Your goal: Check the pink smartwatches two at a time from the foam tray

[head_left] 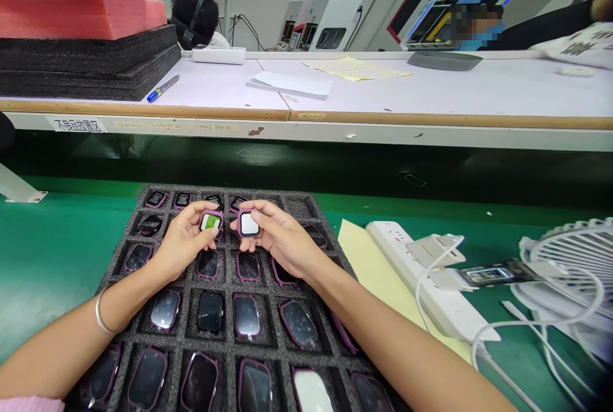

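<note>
My left hand [190, 233] grips a purple-framed smartwatch [211, 223] with a green and white screen, thumb at its lower edge. Beside it, my right hand [272, 233] holds a second purple smartwatch [248, 224] whose screen is lit white, the thumb on the glass. Both watches are held above a dark foam tray [225, 351] divided into square compartments. Many of these hold purple-framed watches, such as one dark watch [209, 311] and one with a pale, bright face [312, 391]. Several watches in the far row show lit text. My hands and forearms hide some compartments.
Right of the tray lie yellow paper [357, 252], a white power strip [421, 278] with plugs and cables, and a white fan [575, 259]. Behind, a raised shelf [211, 89] carries stacked foam [86, 57], a pen [163, 89] and papers [292, 84]. Two people are beyond it.
</note>
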`<state>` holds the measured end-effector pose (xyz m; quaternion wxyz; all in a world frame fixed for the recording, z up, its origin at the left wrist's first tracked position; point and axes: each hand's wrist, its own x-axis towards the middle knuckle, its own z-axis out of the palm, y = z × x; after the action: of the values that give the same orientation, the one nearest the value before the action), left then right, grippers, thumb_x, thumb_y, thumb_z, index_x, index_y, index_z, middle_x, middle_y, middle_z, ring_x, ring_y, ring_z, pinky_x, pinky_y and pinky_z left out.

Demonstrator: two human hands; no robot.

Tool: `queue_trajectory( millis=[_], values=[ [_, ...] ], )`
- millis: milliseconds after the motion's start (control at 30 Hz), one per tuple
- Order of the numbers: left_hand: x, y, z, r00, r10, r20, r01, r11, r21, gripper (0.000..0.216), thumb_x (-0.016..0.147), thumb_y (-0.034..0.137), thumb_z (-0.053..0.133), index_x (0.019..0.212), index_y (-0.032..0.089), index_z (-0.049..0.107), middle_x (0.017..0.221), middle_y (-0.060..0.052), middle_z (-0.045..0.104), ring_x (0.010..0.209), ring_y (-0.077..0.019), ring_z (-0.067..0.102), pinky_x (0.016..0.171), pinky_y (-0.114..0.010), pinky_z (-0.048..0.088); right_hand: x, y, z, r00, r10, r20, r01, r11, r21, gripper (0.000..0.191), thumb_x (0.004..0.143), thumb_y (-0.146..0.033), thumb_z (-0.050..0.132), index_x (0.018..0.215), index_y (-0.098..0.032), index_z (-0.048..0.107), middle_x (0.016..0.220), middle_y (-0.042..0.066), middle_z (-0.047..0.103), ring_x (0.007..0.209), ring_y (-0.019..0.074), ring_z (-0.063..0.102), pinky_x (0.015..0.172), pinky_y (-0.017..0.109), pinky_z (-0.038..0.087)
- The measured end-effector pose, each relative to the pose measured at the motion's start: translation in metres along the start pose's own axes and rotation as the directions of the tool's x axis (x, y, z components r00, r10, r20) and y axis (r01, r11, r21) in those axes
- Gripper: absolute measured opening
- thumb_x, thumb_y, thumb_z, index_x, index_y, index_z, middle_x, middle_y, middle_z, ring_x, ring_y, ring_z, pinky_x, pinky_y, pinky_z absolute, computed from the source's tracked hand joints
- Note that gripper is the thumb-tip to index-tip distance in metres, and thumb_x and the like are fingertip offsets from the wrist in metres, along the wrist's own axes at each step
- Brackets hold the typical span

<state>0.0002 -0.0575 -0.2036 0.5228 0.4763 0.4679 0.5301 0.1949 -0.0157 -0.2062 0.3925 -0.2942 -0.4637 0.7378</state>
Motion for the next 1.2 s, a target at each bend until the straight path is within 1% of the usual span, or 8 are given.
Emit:
queue_trajectory(
  millis=[233, 467, 567, 667, 767, 867, 1067, 1200],
  values=[
    [0.0004, 0.0010, 0.0005, 1.000, -0.021, 0.015, 0.021, 0.999, -0.028, 0.052, 0.070, 0.013, 0.074, 0.119, 0.021, 0.058, 0.103, -0.002, 0.067, 0.059, -0.0064, 0.062, 0.056, -0.020, 0.049, -0.0009, 0.0021, -0.0014, 0.999, -0.006, 0.031, 0.006, 1.000, -0.010, 0.047, 0.079, -0.020, 0.076, 0.121, -0.024, 0.056, 0.105, 0.005, 0.074, 0.074, 0.0135, 0.072, 0.075, 0.030, 0.056],
    [0.0002, -0.0001, 0.0008, 0.999, -0.040, -0.010, 0.039, 0.994, -0.103, 0.059, 0.065, 0.009, 0.073, 0.121, 0.022, 0.058, 0.111, -0.003, 0.067, 0.071, -0.0106, 0.070, 0.071, -0.026, 0.057, 0.0005, 0.0048, -0.0037, 0.998, -0.047, 0.035, 0.048, 0.999, -0.027, 0.055, 0.073, -0.012, 0.077, 0.121, -0.025, 0.056, 0.108, 0.004, 0.072, 0.075, 0.0126, 0.071, 0.077, 0.031, 0.056],
    [-0.0011, 0.0019, 0.0008, 0.997, -0.070, -0.020, 0.068, 0.991, -0.117, 0.055, 0.067, 0.011, 0.072, 0.119, 0.021, 0.059, 0.111, -0.003, 0.067, 0.071, -0.0125, 0.072, 0.074, -0.029, 0.059, -0.0002, 0.0027, -0.0028, 0.999, -0.029, 0.018, 0.029, 0.999, -0.028, 0.047, 0.075, -0.019, 0.079, 0.117, -0.024, 0.058, 0.105, 0.004, 0.073, 0.071, 0.0128, 0.071, 0.071, 0.029, 0.055],
    [-0.0023, 0.0043, 0.0003, 0.995, -0.101, -0.012, 0.098, 0.987, -0.131, 0.044, 0.074, 0.021, 0.072, 0.117, 0.020, 0.061, 0.097, -0.002, 0.068, 0.068, -0.0151, 0.073, 0.068, -0.030, 0.059, -0.0006, 0.0002, -0.0023, 1.000, 0.008, -0.003, -0.008, 1.000, -0.023, 0.033, 0.082, -0.034, 0.075, 0.110, -0.021, 0.061, 0.094, 0.005, 0.075, 0.064, 0.0136, 0.070, 0.062, 0.028, 0.054],
    [-0.0026, 0.0049, -0.0005, 0.994, -0.107, -0.024, 0.103, 0.984, -0.147, 0.039, 0.078, 0.034, 0.074, 0.111, 0.019, 0.063, 0.084, 0.001, 0.066, 0.062, -0.0158, 0.072, 0.061, -0.028, 0.058, 0.0001, -0.0007, -0.0032, 1.000, 0.011, -0.019, -0.011, 1.000, -0.021, 0.034, 0.083, -0.042, 0.074, 0.106, -0.020, 0.062, 0.089, 0.005, 0.076, 0.059, 0.0137, 0.069, 0.057, 0.028, 0.052],
    [-0.0019, 0.0039, -0.0014, 0.994, -0.102, -0.044, 0.094, 0.983, -0.158, 0.040, 0.078, 0.039, 0.076, 0.110, 0.019, 0.063, 0.082, 0.001, 0.065, 0.060, -0.0157, 0.072, 0.059, -0.028, 0.058, 0.0011, 0.0003, -0.0046, 1.000, 0.009, -0.020, -0.009, 0.999, -0.037, 0.036, 0.081, -0.040, 0.077, 0.107, -0.021, 0.061, 0.090, 0.004, 0.076, 0.059, 0.0134, 0.069, 0.059, 0.029, 0.053],
    [-0.0012, 0.0037, -0.0015, 0.994, -0.108, -0.033, 0.099, 0.972, -0.212, 0.054, 0.074, 0.017, 0.071, 0.126, 0.021, 0.057, 0.099, -0.002, 0.068, 0.070, -0.0156, 0.074, 0.074, -0.032, 0.061, 0.0013, 0.0028, -0.0056, 1.000, -0.020, -0.007, 0.019, 0.999, -0.051, 0.051, 0.075, -0.023, 0.081, 0.120, -0.023, 0.057, 0.109, 0.007, 0.073, 0.074, 0.0140, 0.072, 0.074, 0.032, 0.057],
    [-0.0017, 0.0054, -0.0002, 0.991, -0.123, -0.042, 0.112, 0.970, -0.214, 0.061, 0.068, 0.009, 0.067, 0.127, 0.021, 0.057, 0.108, -0.003, 0.069, 0.072, -0.0158, 0.075, 0.078, -0.034, 0.060, 0.0006, 0.0016, -0.0056, 1.000, -0.027, 0.007, 0.027, 0.998, -0.059, 0.051, 0.075, -0.016, 0.075, 0.121, -0.025, 0.056, 0.112, 0.008, 0.072, 0.078, 0.0157, 0.072, 0.078, 0.035, 0.057]
  ],
)
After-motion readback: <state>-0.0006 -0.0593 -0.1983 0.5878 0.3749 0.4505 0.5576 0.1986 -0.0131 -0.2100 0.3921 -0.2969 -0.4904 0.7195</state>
